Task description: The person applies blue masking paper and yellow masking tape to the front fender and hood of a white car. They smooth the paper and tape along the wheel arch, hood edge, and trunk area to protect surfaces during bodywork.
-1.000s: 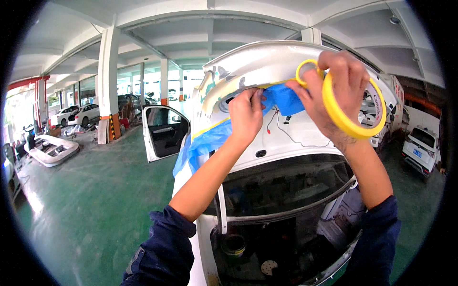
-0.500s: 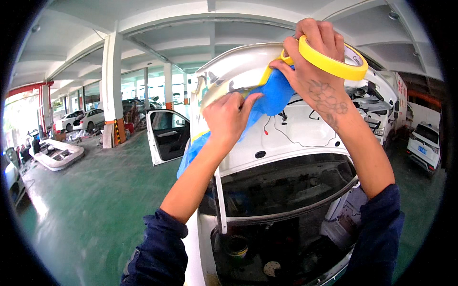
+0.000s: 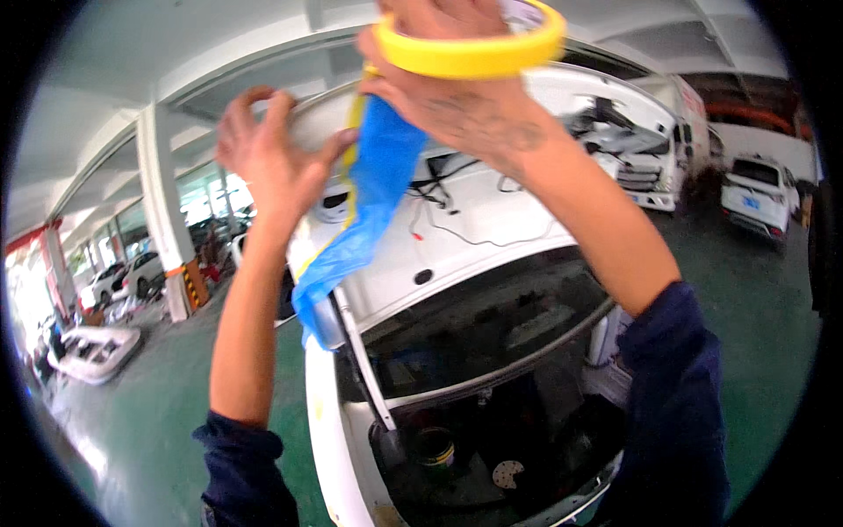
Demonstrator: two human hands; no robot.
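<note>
We see the right hand (image 3: 465,105) high in the view, its fingers blurred and cut off by the upper edge, with a yellow roll (image 3: 465,58) ringed about it; part of the roll hides behind the hand. Its thumb and forefinger are clamped on the top of a narrow yellow strip (image 3: 353,176), though we cannot make out just how the tips meet. The strip edges a sheet of blue film (image 3: 384,167), which stretches from that grip down along the left side of a white panel (image 3: 474,227) and ends in a crumpled tail beside a white rod (image 3: 362,360). The left hand (image 3: 283,156) stands with thumb and fingers spread apart and holds nothing that we can see; its thumb tip is right at the strip, but we cannot tell whether they touch. Both hands cover much of the panel's far edge. On the panel we make out a thin wire (image 3: 487,241) with a red end, while the darker parts near the right wrist are hard to read. Below the dark glass (image 3: 474,329), a tin (image 3: 436,448) sits half lost in shadow near a pale disc (image 3: 507,475) with a gap in its rim
</note>
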